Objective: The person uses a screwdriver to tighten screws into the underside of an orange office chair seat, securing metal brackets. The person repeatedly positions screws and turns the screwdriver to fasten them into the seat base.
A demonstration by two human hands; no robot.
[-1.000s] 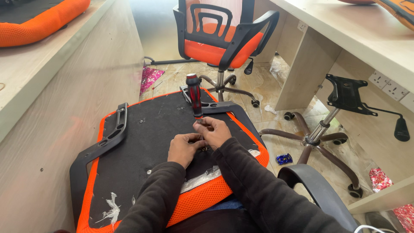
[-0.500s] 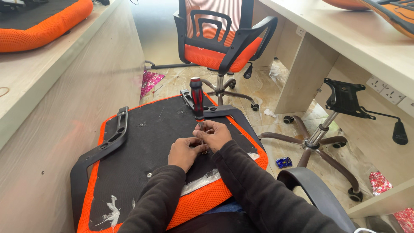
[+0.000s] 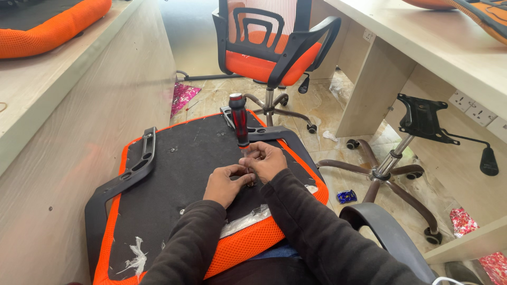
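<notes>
Down at the lap: orange seat cushion (image 3: 158, 232), upside down, black underside (image 3: 195, 169) facing up, orange mesh edge along the near rim. Both hands together on that underside, right of its middle. Left hand (image 3: 226, 186) knuckles up, fingers curled and pressed together at the tips around something small against the board — too hidden to name. Right hand (image 3: 266, 159) touching the left at 1 o'clock from it, fingertips pinching the lower shaft of a screwdriver (image 3: 238, 120). Red-and-black handle standing almost upright above the hands, tip hidden between the fingers. Dark sleeves running back toward 6 o'clock.

Black armrest bracket (image 3: 138, 163) lying along the cushion's 9 o'clock edge, a 2nd black bracket (image 3: 259, 133) at the 12 o'clock edge, just behind the screwdriver. White torn scraps (image 3: 137, 258) stuck near the 7 o'clock corner, a strip of clear plastic (image 3: 245, 220) under the forearms.

Farther off at 12 o'clock, a finished orange-and-black office chair (image 3: 272, 50) on the tiled floor. At 3 o'clock, a chrome 5-star chair base (image 3: 388, 166) with its black tilt plate (image 3: 422, 119) on top — well apart from the hands. Small blue wrapper (image 3: 346, 197) on the floor between cushion and base. Pale wooden desk (image 3: 63, 121) at 9 o'clock with another orange cushion (image 3: 47, 29) on it.
</notes>
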